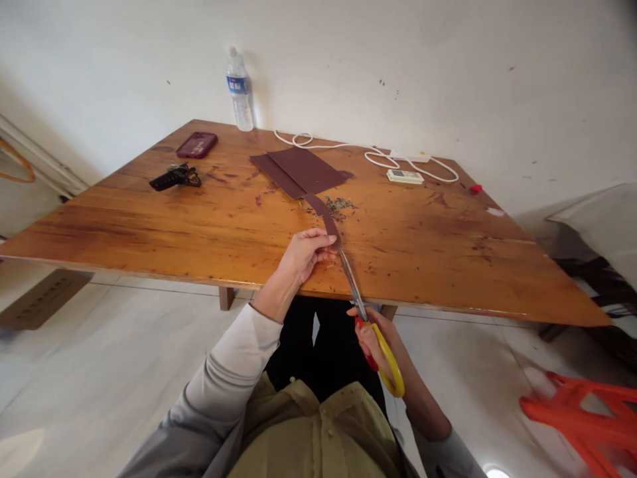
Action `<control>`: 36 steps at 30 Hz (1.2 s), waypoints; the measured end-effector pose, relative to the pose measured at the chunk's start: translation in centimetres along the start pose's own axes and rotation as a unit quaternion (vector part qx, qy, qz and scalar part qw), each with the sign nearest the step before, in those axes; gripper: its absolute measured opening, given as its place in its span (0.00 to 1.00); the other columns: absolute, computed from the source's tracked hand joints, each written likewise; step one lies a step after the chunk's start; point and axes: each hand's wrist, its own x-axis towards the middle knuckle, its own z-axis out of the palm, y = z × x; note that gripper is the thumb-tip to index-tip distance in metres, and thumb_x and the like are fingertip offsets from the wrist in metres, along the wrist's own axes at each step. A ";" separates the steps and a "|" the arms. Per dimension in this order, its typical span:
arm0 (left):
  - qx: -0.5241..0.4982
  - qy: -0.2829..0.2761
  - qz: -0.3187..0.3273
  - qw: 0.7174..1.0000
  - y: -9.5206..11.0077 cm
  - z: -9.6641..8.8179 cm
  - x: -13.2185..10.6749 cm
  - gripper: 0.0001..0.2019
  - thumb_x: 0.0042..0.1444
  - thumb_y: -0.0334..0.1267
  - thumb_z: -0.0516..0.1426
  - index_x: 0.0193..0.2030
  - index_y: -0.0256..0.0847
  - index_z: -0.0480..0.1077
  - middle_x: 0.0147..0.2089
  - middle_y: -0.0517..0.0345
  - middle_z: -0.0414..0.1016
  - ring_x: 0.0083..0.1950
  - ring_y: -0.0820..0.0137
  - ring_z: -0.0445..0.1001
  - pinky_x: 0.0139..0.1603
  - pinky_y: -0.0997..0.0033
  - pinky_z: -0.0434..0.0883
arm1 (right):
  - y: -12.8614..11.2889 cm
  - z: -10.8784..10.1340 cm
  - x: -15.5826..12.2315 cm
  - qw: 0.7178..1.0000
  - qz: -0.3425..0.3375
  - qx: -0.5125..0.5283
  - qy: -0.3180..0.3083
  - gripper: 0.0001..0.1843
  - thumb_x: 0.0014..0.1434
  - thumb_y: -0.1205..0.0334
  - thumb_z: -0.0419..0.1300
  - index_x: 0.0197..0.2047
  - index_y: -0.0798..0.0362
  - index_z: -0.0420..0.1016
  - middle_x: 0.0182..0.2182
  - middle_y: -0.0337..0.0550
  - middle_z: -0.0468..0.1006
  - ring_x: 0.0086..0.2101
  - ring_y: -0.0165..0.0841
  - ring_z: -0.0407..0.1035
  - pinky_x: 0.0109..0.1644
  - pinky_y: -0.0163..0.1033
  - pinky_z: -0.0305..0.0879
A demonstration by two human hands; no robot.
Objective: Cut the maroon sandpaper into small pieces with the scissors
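One strip [329, 223], mid-frame, is probably light and bendy: pinch its end, as your left hand [304, 255] does. Your right hand [374, 335] grips scissors [357, 294].

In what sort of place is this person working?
Probably a home room or small workroom: a varnished brown wooden table stands by a flat white wall, with a clear plastic bottle on it.

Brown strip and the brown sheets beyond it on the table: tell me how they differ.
Shape: the strip is narrow, while the sheets are broad.
Support: the strip's near end is held in the left hand; the sheets lie on the table.
Position: the strip's near end is at the tips of the scissors; the sheets are farther away.
Both are dark reddish-brown.
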 end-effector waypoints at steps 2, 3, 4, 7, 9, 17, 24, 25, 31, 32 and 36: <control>-0.006 0.001 0.004 1.000 0.0 0.0 0.0 0.07 0.45 0.25 0.64 0.25 0.34 0.70 0.22 0.61 0.72 0.21 0.76 0.72 0.27 0.76 0.74 | 0.0 0.3 0.1 1.000 -0.008 0.018 -0.014 0.26 0.65 0.39 0.54 0.51 0.53 0.72 0.18 0.30 0.62 0.15 0.27 0.52 0.16 0.32 0.51; -0.008 0.000 0.005 1.000 -0.1 0.0 0.0 0.07 0.45 0.25 0.64 0.25 0.34 0.69 0.22 0.61 0.72 0.21 0.76 0.72 0.27 0.76 0.74 | -0.1 0.4 0.2 1.000 -0.010 0.022 -0.015 0.26 0.65 0.39 0.54 0.51 0.53 0.71 0.18 0.30 0.62 0.15 0.27 0.52 0.16 0.32 0.51; -0.009 0.000 0.006 1.000 -0.1 0.0 0.0 0.07 0.46 0.25 0.64 0.25 0.34 0.69 0.22 0.61 0.72 0.21 0.76 0.72 0.27 0.76 0.74 | -0.2 0.6 0.3 1.000 -0.010 0.023 -0.012 0.26 0.65 0.39 0.54 0.51 0.53 0.72 0.19 0.30 0.63 0.15 0.26 0.53 0.16 0.32 0.51; -0.009 0.002 0.012 1.000 -0.2 0.1 0.1 0.07 0.46 0.25 0.63 0.24 0.34 0.70 0.22 0.61 0.72 0.21 0.76 0.72 0.28 0.76 0.74 | -0.7 1.2 0.5 0.999 0.000 0.042 -0.003 0.26 0.64 0.38 0.55 0.50 0.53 0.72 0.20 0.31 0.63 0.16 0.26 0.53 0.17 0.32 0.50; -0.010 0.005 0.016 1.000 -0.3 0.1 0.1 0.06 0.46 0.25 0.63 0.24 0.34 0.70 0.22 0.61 0.72 0.21 0.77 0.72 0.28 0.76 0.75 | -1.1 1.5 0.5 0.998 0.009 0.060 -0.002 0.25 0.64 0.39 0.55 0.49 0.53 0.71 0.19 0.29 0.61 0.16 0.26 0.52 0.17 0.32 0.49; -0.016 0.001 0.030 0.999 -0.6 0.0 0.3 0.07 0.43 0.27 0.66 0.24 0.34 0.71 0.23 0.61 0.72 0.23 0.77 0.71 0.29 0.75 0.75 | -2.4 2.2 0.4 0.996 0.031 0.081 0.013 0.19 0.65 0.47 0.57 0.49 0.53 0.71 0.19 0.28 0.59 0.16 0.26 0.51 0.17 0.31 0.50; -0.020 0.003 0.029 0.999 -0.6 0.0 0.3 0.08 0.42 0.28 0.68 0.24 0.34 0.71 0.22 0.61 0.71 0.23 0.77 0.70 0.29 0.75 0.75 | -2.6 2.6 0.7 0.993 0.039 0.107 0.022 0.21 0.61 0.45 0.59 0.47 0.54 0.72 0.19 0.28 0.59 0.16 0.25 0.52 0.17 0.31 0.49; -0.019 0.002 0.029 0.999 -0.6 0.0 0.3 0.08 0.42 0.29 0.68 0.24 0.34 0.71 0.22 0.61 0.71 0.23 0.77 0.70 0.29 0.75 0.75 | -2.5 2.7 0.8 0.993 0.036 0.110 0.023 0.21 0.61 0.45 0.59 0.46 0.54 0.72 0.19 0.27 0.59 0.16 0.25 0.51 0.17 0.30 0.48; -0.022 0.002 0.027 0.999 -0.6 -0.1 0.3 0.09 0.41 0.29 0.68 0.24 0.35 0.71 0.22 0.62 0.71 0.23 0.77 0.71 0.30 0.75 0.75 | -2.9 3.5 0.8 0.984 0.079 0.155 0.044 0.24 0.58 0.40 0.62 0.44 0.53 0.72 0.18 0.25 0.56 0.15 0.23 0.48 0.15 0.29 0.46; -0.025 0.002 0.027 0.999 -0.6 -0.1 0.3 0.09 0.41 0.29 0.68 0.24 0.35 0.71 0.22 0.62 0.72 0.23 0.77 0.70 0.29 0.74 0.74 | -3.0 3.7 0.8 0.983 0.081 0.159 0.047 0.25 0.57 0.39 0.62 0.44 0.53 0.72 0.17 0.24 0.55 0.14 0.23 0.48 0.14 0.28 0.46; -0.027 0.002 0.023 0.999 -0.6 -0.1 0.3 0.08 0.42 0.28 0.67 0.24 0.35 0.71 0.22 0.62 0.72 0.22 0.77 0.71 0.29 0.74 0.75 | -3.0 4.0 0.8 0.983 0.065 0.165 0.048 0.29 0.58 0.35 0.60 0.45 0.54 0.72 0.17 0.25 0.56 0.15 0.23 0.48 0.14 0.28 0.46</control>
